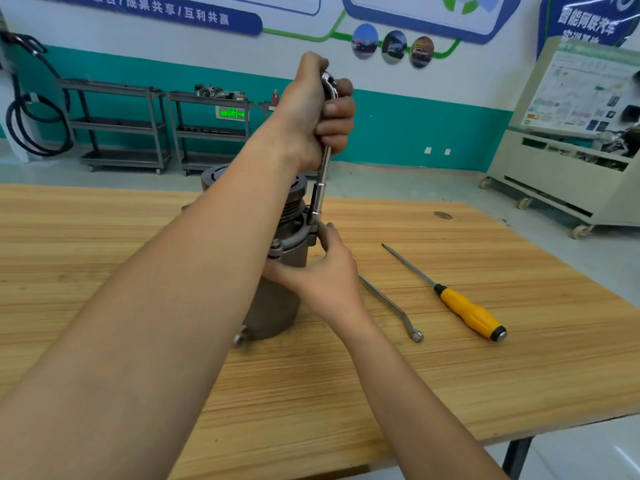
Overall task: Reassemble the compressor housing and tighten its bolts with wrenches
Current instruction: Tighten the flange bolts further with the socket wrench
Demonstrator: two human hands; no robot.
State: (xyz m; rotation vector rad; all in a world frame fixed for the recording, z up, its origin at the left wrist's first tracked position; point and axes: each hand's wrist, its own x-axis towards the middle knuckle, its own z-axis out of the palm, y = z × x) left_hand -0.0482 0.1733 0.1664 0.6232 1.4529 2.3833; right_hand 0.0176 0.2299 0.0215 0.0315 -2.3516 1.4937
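Left hand (311, 112), raised above the work, is clenched around the handle of a ratchet wrench (328, 85) held nearly upright. The chrome head shows above the fist. Below the fist the shaft runs down into a socket (316, 206), which sits on the upper flange at the right side of the compressor housing (277, 306).

Right hand (329, 271) grasps the housing just below that flange. The thumb reaches left across the body and the forefinger points up, touching the flange edge beside the socket.

The housing stands upright near the middle of the wooden table (104, 237), a grey cylinder with a ribbed section and a disc-shaped top that the left forearm partly hides. A small bright metal part (239, 337) lies at the near left of its base; what it is cannot be told.

Right of the housing, an offset ring spanner (391, 304) lies flat on the table, its far end hidden behind the right hand. Further right, apart from the spanner, lies a screwdriver (465, 311) with a yellow and black handle, its tip pointing to the far left.

Beyond the table, grey shelf trolleys (117, 126) stand against a teal and white wall. A wheeled training cabinet (561, 174) stands at far right.
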